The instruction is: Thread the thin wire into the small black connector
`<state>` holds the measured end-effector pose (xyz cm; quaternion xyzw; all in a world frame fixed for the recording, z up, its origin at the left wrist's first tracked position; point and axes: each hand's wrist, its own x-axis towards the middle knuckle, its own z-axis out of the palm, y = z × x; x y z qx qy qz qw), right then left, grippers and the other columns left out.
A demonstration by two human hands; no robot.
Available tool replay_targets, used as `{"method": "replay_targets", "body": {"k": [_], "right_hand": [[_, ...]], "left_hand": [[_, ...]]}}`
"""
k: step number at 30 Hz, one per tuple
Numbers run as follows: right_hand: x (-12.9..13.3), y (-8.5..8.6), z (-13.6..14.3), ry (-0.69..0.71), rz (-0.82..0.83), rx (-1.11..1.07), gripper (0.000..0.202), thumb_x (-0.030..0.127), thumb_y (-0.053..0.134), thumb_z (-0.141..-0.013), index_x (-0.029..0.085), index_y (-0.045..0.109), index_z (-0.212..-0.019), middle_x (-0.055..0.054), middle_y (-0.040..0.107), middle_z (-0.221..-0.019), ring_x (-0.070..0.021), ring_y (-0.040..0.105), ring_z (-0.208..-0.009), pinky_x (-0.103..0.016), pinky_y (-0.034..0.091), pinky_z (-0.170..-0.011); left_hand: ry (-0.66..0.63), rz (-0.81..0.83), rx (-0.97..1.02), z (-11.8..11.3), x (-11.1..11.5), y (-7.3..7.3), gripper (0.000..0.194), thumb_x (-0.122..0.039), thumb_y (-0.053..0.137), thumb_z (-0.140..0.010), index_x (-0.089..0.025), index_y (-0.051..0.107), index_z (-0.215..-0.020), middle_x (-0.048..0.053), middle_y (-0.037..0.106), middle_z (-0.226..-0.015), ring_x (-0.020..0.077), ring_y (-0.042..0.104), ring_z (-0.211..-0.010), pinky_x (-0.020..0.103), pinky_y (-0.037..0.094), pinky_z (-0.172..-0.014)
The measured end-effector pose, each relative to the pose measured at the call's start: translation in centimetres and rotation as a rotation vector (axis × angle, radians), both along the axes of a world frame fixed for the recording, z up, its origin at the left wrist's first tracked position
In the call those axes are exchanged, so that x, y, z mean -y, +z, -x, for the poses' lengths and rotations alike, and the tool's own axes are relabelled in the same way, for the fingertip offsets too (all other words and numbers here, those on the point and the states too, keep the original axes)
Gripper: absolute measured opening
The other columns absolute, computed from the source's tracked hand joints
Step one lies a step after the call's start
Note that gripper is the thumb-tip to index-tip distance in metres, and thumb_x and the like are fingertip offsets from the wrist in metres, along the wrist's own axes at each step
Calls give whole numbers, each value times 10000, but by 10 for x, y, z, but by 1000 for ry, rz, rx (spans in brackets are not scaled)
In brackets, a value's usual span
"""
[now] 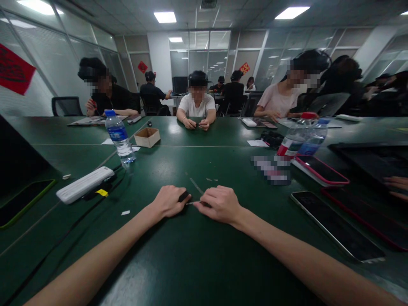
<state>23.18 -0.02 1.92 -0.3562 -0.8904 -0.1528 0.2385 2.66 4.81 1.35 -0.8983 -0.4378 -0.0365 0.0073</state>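
Over the middle of the green table, my left hand (170, 201) is closed on a small black block (183, 196), pinched at the fingertips. My right hand (221, 204) is closed just to the right, its fingers curled around a thin pale rod (191, 203) whose tip points toward the left hand. Most of the rod is hidden in the right fingers, so its kind does not show. A narrow translucent strip (196, 186) slants up and left from the right fingertips; whether it is held or lies on the table I cannot tell.
On the left are a white power strip (85, 184), a water bottle (120, 138), an open cardboard box (147, 137) and a green-edged phone (25, 202). Phones (336, 225) and bottles (295, 138) stand or lie on the right. A person (197, 100) sits opposite.
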Motion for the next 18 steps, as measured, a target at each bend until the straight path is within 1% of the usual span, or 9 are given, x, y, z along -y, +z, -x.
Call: {"method": "replay_targets", "body": {"k": [2,3,4,8,10,13,18], "right_hand": [[5,0,6,135,-31,33,425,442,446,-923,183,667,-668,-3,628,-640,-87,509,-568,-245,267,-547],[6,0,8,159,-36,36,423,441,447,-922,185,664,-666,-3,628,-641,-89,514,-574,-246,270,-550],[7,0,9,137,-34,23,419,435,446,-924,185,666,-671,-5,632,-648,-91,520,-583,-247,275,-555],[4,0,6,-123,38,-67,417,420,432,-938,176,692,-720,-26,652,-700,-93,532,-598,-230,308,-574],[2,1,2,-210,90,-75,435,433,416,-944,173,703,-747,-31,658,-717,-90,532,-593,-220,321,-574],[1,3,-1,-260,135,-56,458,453,396,-951,172,706,-763,-30,655,-719,-89,534,-591,-212,333,-574],[3,3,1,-267,147,-17,468,450,376,-961,170,706,-784,-35,654,-731,-90,547,-611,-207,347,-580]], "left_hand": [[59,4,-11,-1,-1,0,459,-484,299,-939,-199,643,-834,99,703,-798,248,668,-728,304,444,-633],[71,4,-17,-1,-1,-1,458,-482,297,-939,-200,645,-844,101,705,-804,250,669,-732,307,447,-639],[71,2,-22,-1,0,0,446,-474,304,-939,-201,646,-851,100,706,-813,250,670,-742,308,450,-650],[35,2,-10,-1,4,1,403,-449,333,-934,-201,642,-860,97,707,-833,245,671,-771,307,460,-675],[21,-5,7,0,6,1,413,-456,326,-935,-196,637,-854,99,705,-826,242,669,-766,307,463,-669],[11,-20,26,0,8,2,411,-447,327,-937,-190,631,-837,99,702,-815,236,667,-755,305,467,-665],[4,-34,47,0,11,4,388,-432,346,-932,-184,629,-838,97,697,-802,234,667,-738,301,470,-655]]}}
